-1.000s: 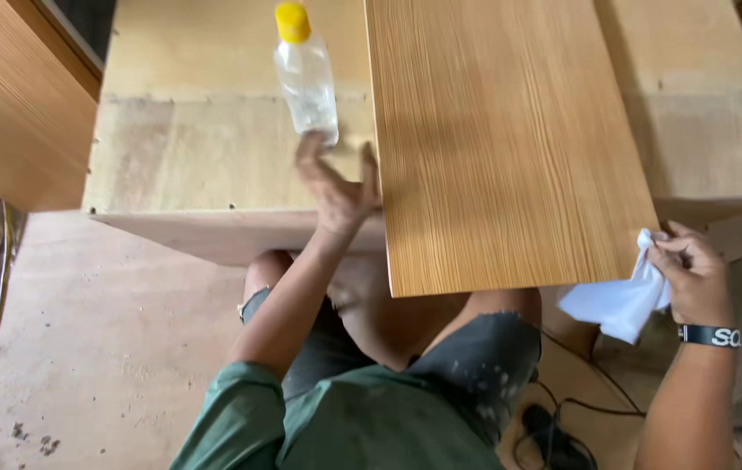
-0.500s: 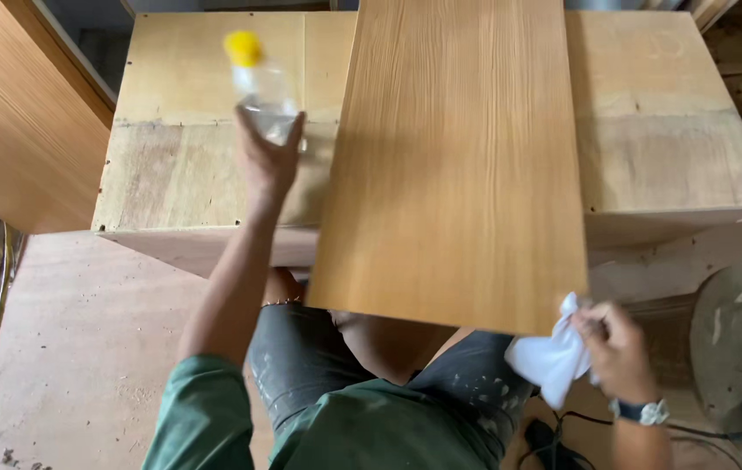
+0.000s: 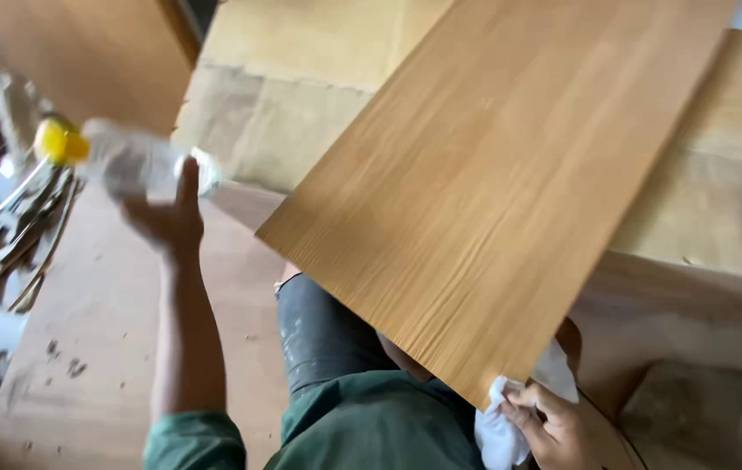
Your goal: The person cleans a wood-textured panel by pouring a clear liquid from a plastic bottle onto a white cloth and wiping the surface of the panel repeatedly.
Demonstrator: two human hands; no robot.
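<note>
The left hand (image 3: 169, 218) is raised off to the left of the board (image 3: 510, 183), well apart from it, with fingers curled around a clear bottle (image 3: 131, 165). The bottle lies nearly on its side in that grip, its yellow cap (image 3: 59, 142) pointing left, away from the board; it is blurred, so what is inside it cannot be told. The left forearm runs straight down from the hand to a green sleeve (image 3: 192, 439).

The right hand (image 3: 558, 422) sits at the board's near corner, just under its lower edge, fingers closed and pinching a crumpled white cloth (image 3: 501, 431). The cloth touches that corner of the board.

The board is a long, flat panel with wood grain, lying tilted across the picture from its near corner by the right hand up to the top right. Its far part rests on a pale plywood tabletop (image 3: 301, 96), which shows on both sides of the board; its near part overhangs the person's lap. Under the board a knee in dark, paint-flecked shorts (image 3: 323, 331) shows, with the green shirt below.

Left of the board, past the bottle, a tangle of scrap strips (image 3: 5, 218) lies on the brown floor (image 3: 92, 365). Beyond the bottle, at the top left, a brown wooden panel (image 3: 83, 52) stands.
</note>
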